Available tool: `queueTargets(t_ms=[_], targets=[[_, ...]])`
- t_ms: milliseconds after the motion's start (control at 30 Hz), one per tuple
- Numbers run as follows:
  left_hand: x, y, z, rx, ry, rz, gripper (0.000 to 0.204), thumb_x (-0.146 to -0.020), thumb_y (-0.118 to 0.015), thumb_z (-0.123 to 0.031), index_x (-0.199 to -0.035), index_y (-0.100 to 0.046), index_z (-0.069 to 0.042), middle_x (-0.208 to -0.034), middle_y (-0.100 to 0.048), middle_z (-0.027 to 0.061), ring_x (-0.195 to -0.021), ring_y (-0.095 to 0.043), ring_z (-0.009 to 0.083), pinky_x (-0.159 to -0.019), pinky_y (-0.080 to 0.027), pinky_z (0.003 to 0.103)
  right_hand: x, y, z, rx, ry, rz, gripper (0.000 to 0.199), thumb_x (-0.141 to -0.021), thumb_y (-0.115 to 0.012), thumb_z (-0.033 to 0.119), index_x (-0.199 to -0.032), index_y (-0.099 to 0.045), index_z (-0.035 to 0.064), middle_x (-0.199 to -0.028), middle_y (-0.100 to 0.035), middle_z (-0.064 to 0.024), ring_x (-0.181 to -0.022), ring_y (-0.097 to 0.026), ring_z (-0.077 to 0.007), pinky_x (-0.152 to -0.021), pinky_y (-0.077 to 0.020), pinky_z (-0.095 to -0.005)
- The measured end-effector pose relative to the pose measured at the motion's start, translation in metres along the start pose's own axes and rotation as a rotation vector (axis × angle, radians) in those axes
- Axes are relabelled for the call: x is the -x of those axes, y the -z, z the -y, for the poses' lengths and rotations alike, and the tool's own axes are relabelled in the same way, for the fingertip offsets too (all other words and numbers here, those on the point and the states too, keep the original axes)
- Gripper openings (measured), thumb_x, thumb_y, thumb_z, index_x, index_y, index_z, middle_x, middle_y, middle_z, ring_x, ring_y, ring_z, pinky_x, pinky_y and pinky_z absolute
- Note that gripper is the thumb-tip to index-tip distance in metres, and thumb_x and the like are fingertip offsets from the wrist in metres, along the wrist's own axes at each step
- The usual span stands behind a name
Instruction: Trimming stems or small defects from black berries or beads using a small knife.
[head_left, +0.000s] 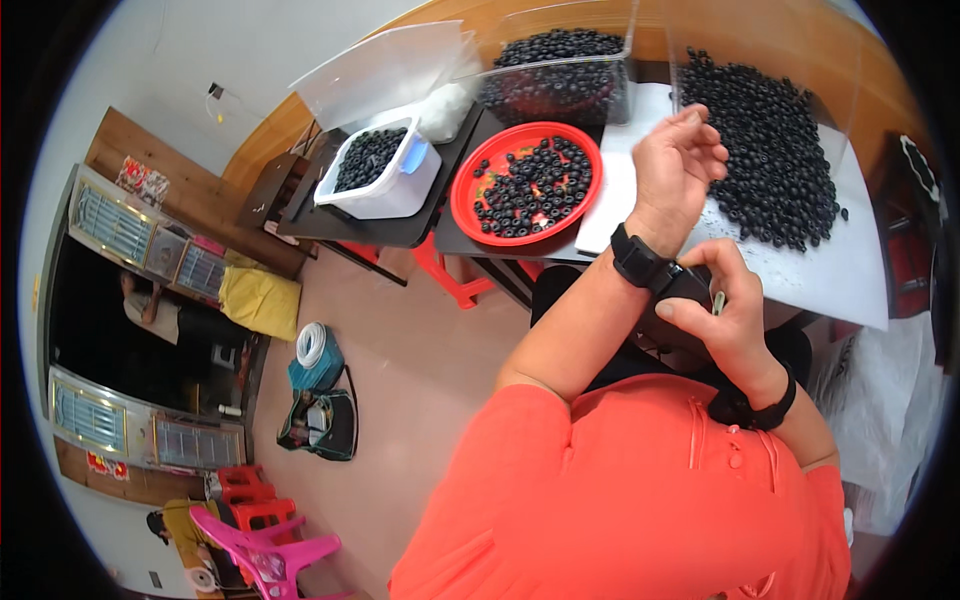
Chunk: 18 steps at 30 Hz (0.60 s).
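My left hand (678,158) is raised over the white sheet (840,270), fingers curled loosely, holding nothing I can see. A black watch (640,256) sits on its wrist. My right hand (722,305) presses against that watch strap, pinching a small thin pale object (718,302) between thumb and fingers. A heap of small black beads (775,150) lies on the sheet just right of the left hand. A red round plate (527,183) with more black beads sits to the left.
A clear plastic bin of beads (558,75) stands behind the plate, a white tub of beads (378,168) farther left on a dark table (400,230). Red stools (450,275) stand below. On the floor lie a bag (320,420) and pink chairs (270,560).
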<state>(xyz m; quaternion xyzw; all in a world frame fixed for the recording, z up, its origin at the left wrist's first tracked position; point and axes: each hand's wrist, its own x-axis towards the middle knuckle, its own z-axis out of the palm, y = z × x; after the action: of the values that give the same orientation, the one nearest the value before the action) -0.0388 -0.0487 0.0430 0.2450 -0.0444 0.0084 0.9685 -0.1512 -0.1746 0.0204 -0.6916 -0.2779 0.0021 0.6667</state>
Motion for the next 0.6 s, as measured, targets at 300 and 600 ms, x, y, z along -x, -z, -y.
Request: queueTargets(t_ms=[300, 600], targets=[[0.008, 0.024, 0.001, -1.302, -0.907, 0.268, 0.015, -0.090, -0.064, 0.004, -0.101, -0.071, -0.002, -0.081, -0.068, 0.0048, -0.067, -0.062, 0.0116, -0.055, -0.047, 0.026, -0.001, -0.005, -0.002, 0.013, -0.042, 0.029, 0.035, -0.076, -0.080, 0.011, -0.103, -0.060, 0.0036, -0.070, -0.055, 0.0016, -0.061, -0.048, -0.0057, -0.057, -0.0399, -0.0231], [0.033, 0.043, -0.036, -1.256, -0.187, 0.098, 0.016, -0.092, -0.067, -0.004, -0.102, -0.072, 0.007, -0.081, -0.069, 0.0058, -0.068, -0.061, 0.0090, -0.058, -0.048, 0.022, 0.002, 0.042, -0.025, 0.334, -0.172, 0.022, 0.044, -0.074, -0.082, 0.035, -0.100, -0.064, 0.0040, -0.081, -0.069, -0.0146, -0.073, -0.069, -0.0300, -0.069, -0.0524, -0.0379]])
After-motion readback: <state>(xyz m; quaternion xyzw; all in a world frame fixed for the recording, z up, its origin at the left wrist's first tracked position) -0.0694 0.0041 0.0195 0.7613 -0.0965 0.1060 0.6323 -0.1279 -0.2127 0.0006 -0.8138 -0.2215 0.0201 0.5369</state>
